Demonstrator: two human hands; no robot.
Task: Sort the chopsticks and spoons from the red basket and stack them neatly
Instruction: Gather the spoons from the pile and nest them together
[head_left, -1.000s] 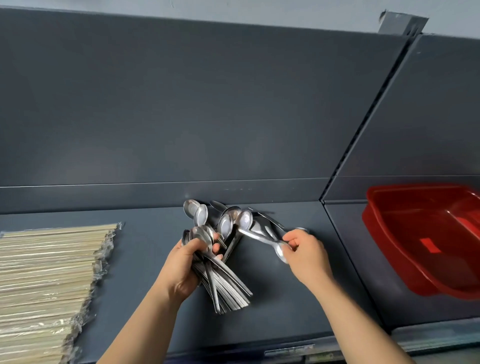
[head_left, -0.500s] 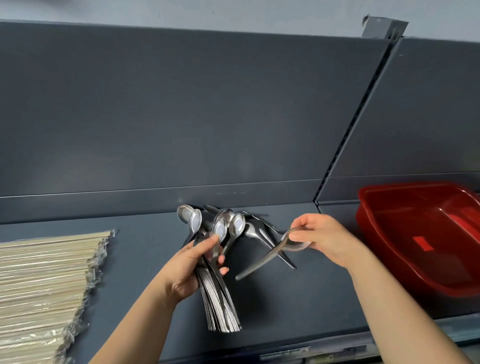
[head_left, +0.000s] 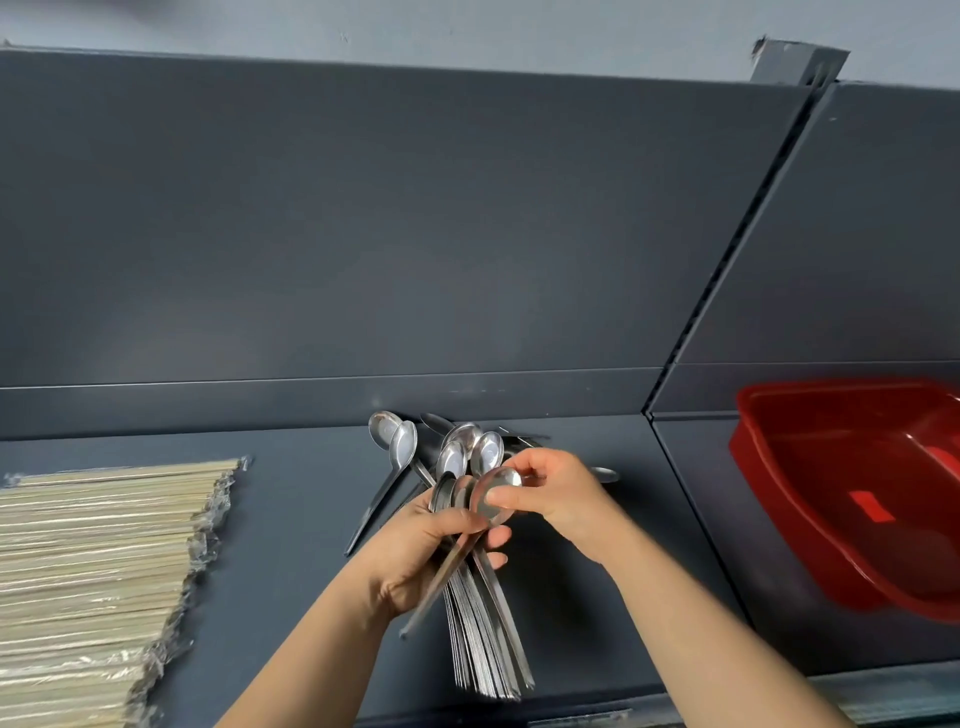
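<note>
- Chopsticks (head_left: 104, 545) lie stacked; red basket (head_left: 769, 499) looks empty.
- Our left hand (head_left: 415, 551) grips the spoon bundle (head_left: 483, 649), our right hand (head_left: 561, 499) pinches one spoon (head_left: 491, 501).
- Several loose spoons (head_left: 402, 441) are left.

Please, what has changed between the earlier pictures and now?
The right hand lifted one spoon from the loose spoons and carried it left. It now pinches the bowl against the bundle of spoons that the left hand holds. The left hand kept its bundle; the loose spoons, wrapped chopsticks and red basket stayed put.
</note>
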